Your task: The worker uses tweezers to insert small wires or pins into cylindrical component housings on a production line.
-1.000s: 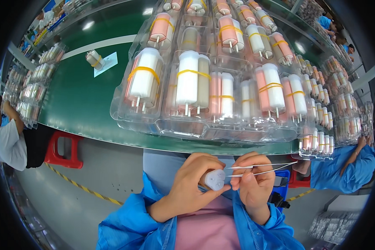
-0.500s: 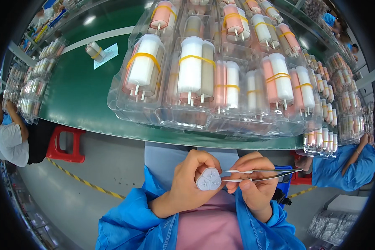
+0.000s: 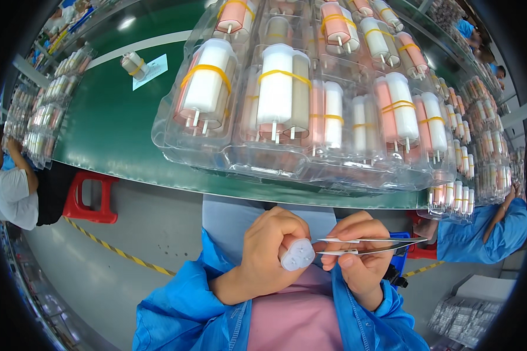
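Note:
Above my lap, my left hand [image 3: 269, 248] is closed around a tube bundle; its pale three-lobed end cap [image 3: 300, 255] faces down and to the right, and small recesses show in it. Pinkish casing shows just behind the cap, while my fingers cover the remainder. My right hand [image 3: 363, 266] grips metal tweezers [image 3: 386, 248] with whitish tips. Both tips point left at the cap and stand apart from each other. Whether the lower tip touches the cap, I cannot tell.
Beyond my hands, a clear plastic tray [image 3: 228, 159] of rubber-banded white, pink and grey tubes sits on the green table [image 3: 111, 128]. Another bundle [image 3: 134, 66] lies by a paper slip [image 3: 151, 72]. People work at both sides; a red stool [image 3: 93, 199] stands left.
My left hand has turned the bundle, so the cap faces more to the right and shows more side casing. The tweezers stay nearly in place. The view of the tray has shifted slightly.

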`<state>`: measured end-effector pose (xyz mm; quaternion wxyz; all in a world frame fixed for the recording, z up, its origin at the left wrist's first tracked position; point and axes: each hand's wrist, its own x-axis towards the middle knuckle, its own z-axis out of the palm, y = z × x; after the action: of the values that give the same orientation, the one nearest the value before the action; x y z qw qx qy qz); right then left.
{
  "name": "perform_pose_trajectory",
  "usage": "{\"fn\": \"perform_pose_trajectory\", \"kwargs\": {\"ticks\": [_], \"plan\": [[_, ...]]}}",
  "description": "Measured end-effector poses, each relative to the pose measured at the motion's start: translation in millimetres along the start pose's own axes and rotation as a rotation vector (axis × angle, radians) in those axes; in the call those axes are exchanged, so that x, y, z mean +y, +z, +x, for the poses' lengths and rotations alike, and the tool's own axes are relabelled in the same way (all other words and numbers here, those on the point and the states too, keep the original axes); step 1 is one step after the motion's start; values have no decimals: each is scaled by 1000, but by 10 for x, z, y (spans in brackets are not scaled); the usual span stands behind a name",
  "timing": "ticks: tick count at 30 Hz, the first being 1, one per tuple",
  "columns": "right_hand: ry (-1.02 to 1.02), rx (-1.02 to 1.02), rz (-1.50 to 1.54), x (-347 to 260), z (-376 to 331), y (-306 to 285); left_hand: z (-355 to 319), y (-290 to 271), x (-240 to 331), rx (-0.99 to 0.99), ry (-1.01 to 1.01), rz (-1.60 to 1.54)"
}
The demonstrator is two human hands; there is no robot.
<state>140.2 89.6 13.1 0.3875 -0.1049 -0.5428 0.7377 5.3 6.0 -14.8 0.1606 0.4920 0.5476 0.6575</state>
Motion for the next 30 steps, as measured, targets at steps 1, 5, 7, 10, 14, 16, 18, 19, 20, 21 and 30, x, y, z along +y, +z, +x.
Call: {"fn": "perform_pose_trajectory", "kwargs": {"ticks": [1, 5, 7, 10, 14, 16, 18, 19, 20, 21, 30], "plan": [[1, 5, 1, 0, -3, 1, 1, 1, -3, 3, 20, 14], [-47, 59, -75, 22, -44, -13, 31, 8, 35, -6, -11, 35], [-116, 47, -179, 30, -48, -17, 75, -25, 81, -62, -47, 68], [-204, -92, -406, -35, 48, 16, 97, -26, 74, -116, -41, 75], [-192, -164, -501, -65, 97, 47, 97, -21, 92, -143, -74, 53], [-189, -167, -510, -55, 107, 54, 107, -21, 98, -144, -72, 46], [-191, -169, -522, -50, 117, 56, 105, -18, 93, -144, -77, 51], [-194, -172, -530, -54, 122, 60, 103, -18, 93, -143, -80, 53], [-197, -175, -538, -55, 126, 63, 102, -16, 93, -137, -76, 59], [-202, -174, -548, -52, 132, 66, 102, -12, 92, -132, -71, 66], [-168, -100, -512, 5, 104, 82, 77, 9, 72, -110, -58, 115]]}}
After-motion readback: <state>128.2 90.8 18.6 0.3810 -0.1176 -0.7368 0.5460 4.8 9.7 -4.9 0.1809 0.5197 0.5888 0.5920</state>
